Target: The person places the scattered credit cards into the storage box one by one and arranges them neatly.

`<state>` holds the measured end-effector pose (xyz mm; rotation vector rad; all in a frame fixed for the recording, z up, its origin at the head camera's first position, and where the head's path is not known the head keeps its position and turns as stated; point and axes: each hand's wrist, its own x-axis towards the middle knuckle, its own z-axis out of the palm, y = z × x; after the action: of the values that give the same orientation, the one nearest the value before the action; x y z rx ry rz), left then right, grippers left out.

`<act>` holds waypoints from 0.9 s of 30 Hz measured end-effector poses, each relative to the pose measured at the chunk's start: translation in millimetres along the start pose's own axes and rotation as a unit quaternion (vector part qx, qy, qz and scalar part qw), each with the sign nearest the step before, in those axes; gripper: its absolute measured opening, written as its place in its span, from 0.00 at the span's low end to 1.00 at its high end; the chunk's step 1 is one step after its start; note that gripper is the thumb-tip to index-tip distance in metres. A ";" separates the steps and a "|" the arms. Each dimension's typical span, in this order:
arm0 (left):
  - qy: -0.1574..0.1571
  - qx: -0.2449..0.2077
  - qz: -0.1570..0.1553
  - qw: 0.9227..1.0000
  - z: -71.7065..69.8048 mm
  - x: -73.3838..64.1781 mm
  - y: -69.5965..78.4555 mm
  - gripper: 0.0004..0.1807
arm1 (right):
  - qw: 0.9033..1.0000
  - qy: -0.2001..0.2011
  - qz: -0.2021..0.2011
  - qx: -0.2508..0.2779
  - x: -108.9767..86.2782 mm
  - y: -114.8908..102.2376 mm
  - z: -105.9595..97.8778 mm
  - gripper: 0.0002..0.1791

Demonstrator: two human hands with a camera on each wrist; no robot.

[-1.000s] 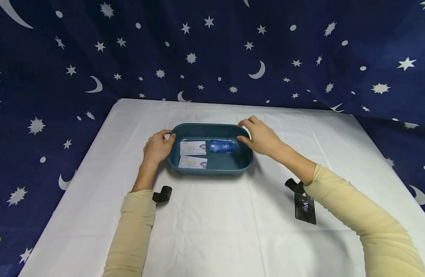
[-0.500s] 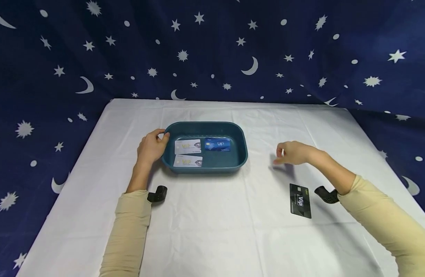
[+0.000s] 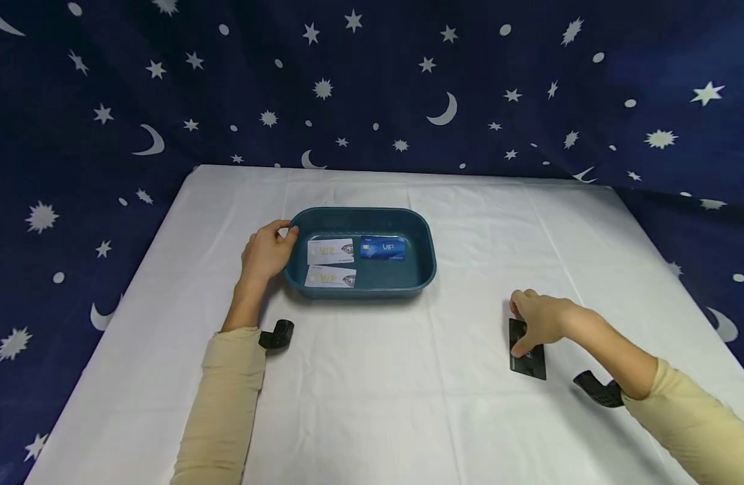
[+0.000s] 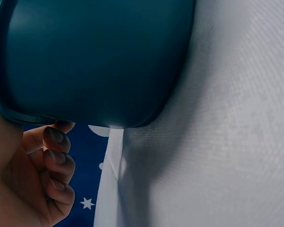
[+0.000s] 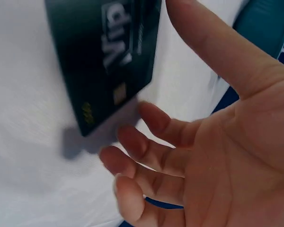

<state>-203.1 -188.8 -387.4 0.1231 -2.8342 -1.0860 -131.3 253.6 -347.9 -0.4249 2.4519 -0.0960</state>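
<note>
A teal plastic basin [image 3: 359, 294] stands on the white-covered table in the head view. Two white VIP cards [image 3: 330, 250] and a blue VIP card [image 3: 382, 247] lie flat inside it. My left hand [image 3: 266, 254] holds the basin's left end, thumb at the rim; in the left wrist view, the fingers [image 4: 59, 158] are curled by the basin wall [image 4: 94, 61]. Over a black VIP card [image 3: 527, 364] on the table is my right hand [image 3: 546, 318]. The right wrist view has its thumb and bent fingers spread apart around the card [image 5: 104, 61], without a visible pinch.
White cloth [image 3: 378, 391] covers the table, slightly creased. A dark blue curtain [image 3: 372, 87] with stars and moons hangs behind and along the sides. Black wrist-worn devices [image 3: 277, 335] stick out at both cuffs.
My right hand has left the basin's right end and moved right and nearer, over the black card. The left hand stays on the basin. The head view has shifted slightly.
</note>
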 end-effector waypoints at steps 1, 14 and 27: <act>-0.002 0.001 0.002 1.000 0.0 0.6 0.5 0.24 | 1.000 0.005 0.002 0.001 -1.5 -0.2 2.5 0.38; -0.001 0.000 0.004 1.000 -0.6 4.8 5.6 0.24 | 0.998 0.053 -0.007 0.029 -8.3 7.9 16.6 0.37; 0.000 -0.004 -0.002 1.000 -1.0 1.4 2.2 0.23 | 0.998 0.055 -0.005 0.004 -8.3 2.5 17.8 0.42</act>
<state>-204.4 -188.0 -385.0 0.1284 -2.8306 -1.0964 -115.0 259.3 -357.6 -0.4376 2.5566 -0.1369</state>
